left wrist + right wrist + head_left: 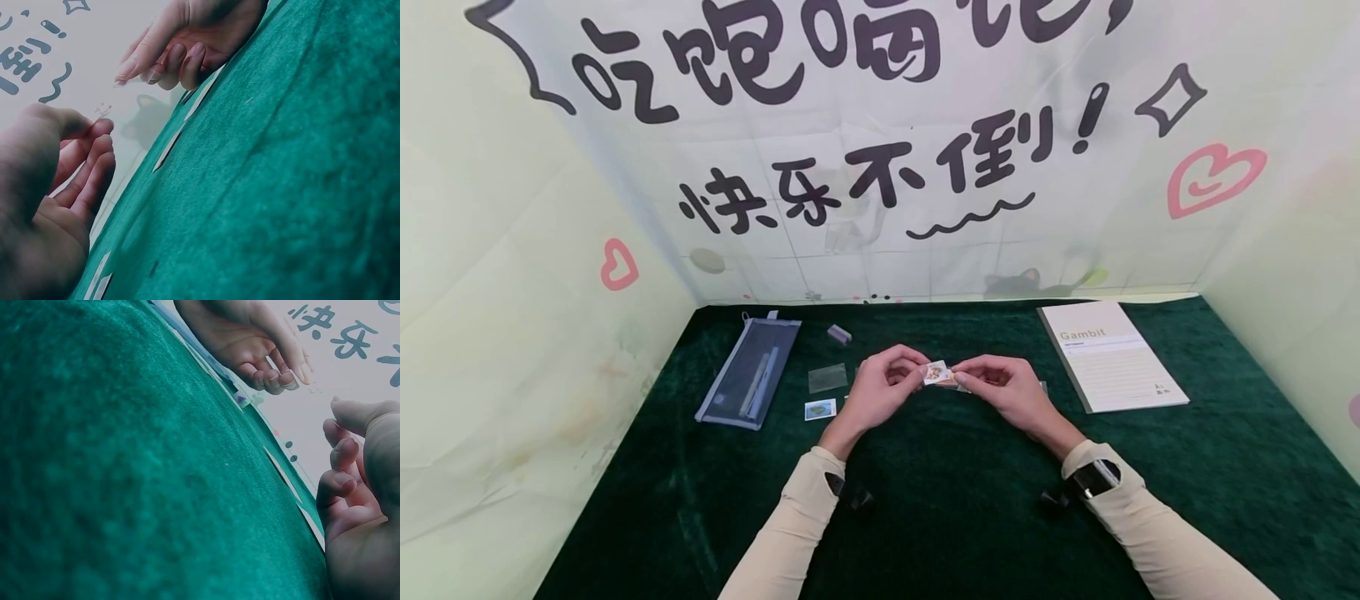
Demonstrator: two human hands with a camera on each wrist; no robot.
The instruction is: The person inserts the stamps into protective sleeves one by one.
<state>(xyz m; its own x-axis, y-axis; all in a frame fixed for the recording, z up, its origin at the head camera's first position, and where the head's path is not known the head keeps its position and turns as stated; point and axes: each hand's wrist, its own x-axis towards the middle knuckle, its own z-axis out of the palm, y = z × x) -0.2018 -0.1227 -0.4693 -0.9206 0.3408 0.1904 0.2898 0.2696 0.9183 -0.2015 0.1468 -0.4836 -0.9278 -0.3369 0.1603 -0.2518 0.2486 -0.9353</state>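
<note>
A small white-edged picture card [936, 372], about the size of a postage stamp, is held up above the dark green cloth between both hands. My left hand [883, 387] pinches its left side with thumb and forefinger. At the other side, the thumb and forefinger of my right hand [1009, 390] pinch the edge. Against the pale wall the card almost vanishes in both wrist views, where the left hand [53, 181] and right hand [369, 481] face each other. Behind the fingers, other flat pieces on the cloth are partly hidden.
Left of the hands lie a clear film piece [827, 378] and a blue-green picture card [821, 409]. Farther back is a small purple-and-white block [839, 334]. A zip pencil pouch [749, 371] lies far left, a notebook [1112, 357] at right. A printed cloth wall stands behind.
</note>
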